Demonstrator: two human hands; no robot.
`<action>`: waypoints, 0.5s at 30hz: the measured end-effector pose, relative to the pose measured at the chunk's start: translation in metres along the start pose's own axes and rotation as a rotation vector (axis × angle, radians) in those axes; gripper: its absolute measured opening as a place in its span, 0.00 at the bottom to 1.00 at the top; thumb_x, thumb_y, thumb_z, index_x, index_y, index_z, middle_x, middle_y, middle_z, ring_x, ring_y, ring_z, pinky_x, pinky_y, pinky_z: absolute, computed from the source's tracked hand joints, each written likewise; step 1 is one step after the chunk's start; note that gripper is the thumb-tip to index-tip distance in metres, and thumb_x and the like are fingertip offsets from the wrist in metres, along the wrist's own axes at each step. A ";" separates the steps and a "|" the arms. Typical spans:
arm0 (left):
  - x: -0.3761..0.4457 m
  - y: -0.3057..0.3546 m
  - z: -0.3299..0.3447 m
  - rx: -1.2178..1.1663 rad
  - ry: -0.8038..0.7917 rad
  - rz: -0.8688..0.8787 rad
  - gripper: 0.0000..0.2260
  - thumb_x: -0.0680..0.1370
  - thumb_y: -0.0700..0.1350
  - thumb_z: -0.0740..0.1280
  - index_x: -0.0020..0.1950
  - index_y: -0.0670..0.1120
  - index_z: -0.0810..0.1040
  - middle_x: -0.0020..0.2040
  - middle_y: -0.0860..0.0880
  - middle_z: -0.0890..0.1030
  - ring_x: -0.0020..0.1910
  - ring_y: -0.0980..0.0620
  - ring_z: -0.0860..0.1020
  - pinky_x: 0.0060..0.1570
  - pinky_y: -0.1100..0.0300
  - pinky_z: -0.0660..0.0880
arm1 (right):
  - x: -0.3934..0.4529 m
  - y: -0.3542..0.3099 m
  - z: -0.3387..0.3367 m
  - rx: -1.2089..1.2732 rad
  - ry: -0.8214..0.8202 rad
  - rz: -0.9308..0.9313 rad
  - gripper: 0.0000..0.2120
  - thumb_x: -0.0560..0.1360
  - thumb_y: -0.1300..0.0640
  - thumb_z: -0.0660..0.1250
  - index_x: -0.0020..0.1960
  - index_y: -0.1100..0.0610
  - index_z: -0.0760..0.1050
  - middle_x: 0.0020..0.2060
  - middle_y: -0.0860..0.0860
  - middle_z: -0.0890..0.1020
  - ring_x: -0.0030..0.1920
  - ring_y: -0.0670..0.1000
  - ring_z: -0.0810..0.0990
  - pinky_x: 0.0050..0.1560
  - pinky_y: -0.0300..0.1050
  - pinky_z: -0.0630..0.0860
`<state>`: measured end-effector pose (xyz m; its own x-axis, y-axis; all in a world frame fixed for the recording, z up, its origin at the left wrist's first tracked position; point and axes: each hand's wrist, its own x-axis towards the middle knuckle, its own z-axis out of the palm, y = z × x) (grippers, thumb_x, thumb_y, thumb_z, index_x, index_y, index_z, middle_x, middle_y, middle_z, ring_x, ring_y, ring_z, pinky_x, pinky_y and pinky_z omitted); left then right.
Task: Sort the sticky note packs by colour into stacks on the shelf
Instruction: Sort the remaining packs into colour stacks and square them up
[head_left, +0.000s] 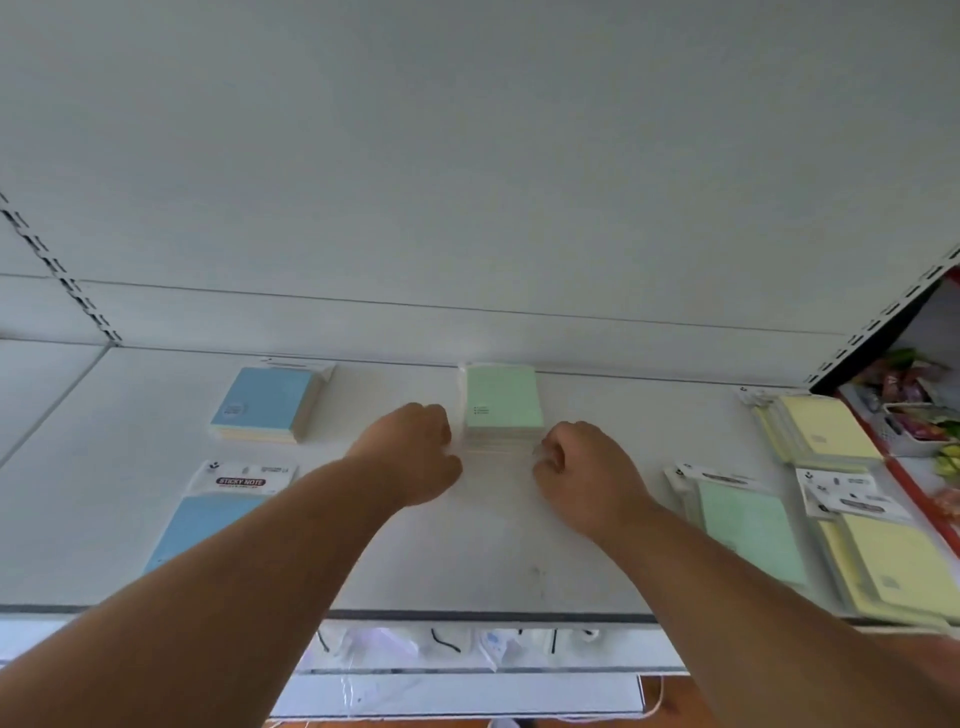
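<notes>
A stack of green sticky note packs (501, 400) stands at the back middle of the white shelf (493, 551). My left hand (410, 452) curls against the stack's front left corner. My right hand (582, 467) curls against its front right corner, fingertips pinching the clear wrapper edge. A blue stack (265, 402) sits at the back left, with a single blue pack (208, 519) in front of it, partly under my left forearm. On the right lie a lone green pack (743, 530), a yellow stack (826, 426) at the back and more yellow packs (893, 561) in front.
The shelf's back panel rises just behind the stacks. A slotted upright (62, 280) borders the left. The neighbouring bay on the right holds a white basket of wrapped snacks (914, 421). A label rail (467, 644) runs under the shelf's front edge.
</notes>
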<state>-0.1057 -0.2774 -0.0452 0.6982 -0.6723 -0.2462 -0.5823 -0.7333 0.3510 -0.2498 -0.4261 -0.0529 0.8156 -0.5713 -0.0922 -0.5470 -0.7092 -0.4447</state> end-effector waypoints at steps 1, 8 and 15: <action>0.001 0.002 0.001 0.058 -0.006 0.033 0.13 0.73 0.54 0.66 0.54 0.50 0.75 0.53 0.49 0.77 0.52 0.47 0.76 0.50 0.55 0.75 | 0.002 0.000 0.002 -0.034 -0.017 -0.030 0.06 0.74 0.53 0.64 0.40 0.52 0.70 0.43 0.50 0.76 0.46 0.53 0.76 0.44 0.44 0.70; 0.009 0.011 0.010 0.161 0.079 0.099 0.11 0.80 0.53 0.59 0.53 0.47 0.74 0.50 0.47 0.78 0.51 0.44 0.77 0.44 0.54 0.72 | 0.014 0.003 0.005 -0.063 0.065 -0.071 0.09 0.77 0.52 0.64 0.47 0.57 0.77 0.45 0.53 0.79 0.47 0.55 0.78 0.43 0.44 0.69; 0.009 0.011 0.013 0.139 0.094 0.081 0.11 0.80 0.52 0.59 0.54 0.47 0.74 0.53 0.46 0.78 0.53 0.43 0.77 0.48 0.52 0.74 | 0.013 0.003 0.007 -0.070 0.079 -0.106 0.09 0.77 0.52 0.64 0.46 0.57 0.77 0.45 0.54 0.79 0.47 0.55 0.78 0.43 0.44 0.68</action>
<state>-0.1116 -0.2927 -0.0552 0.6787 -0.7220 -0.1345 -0.6855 -0.6885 0.2368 -0.2397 -0.4330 -0.0621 0.8537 -0.5203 0.0243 -0.4723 -0.7928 -0.3852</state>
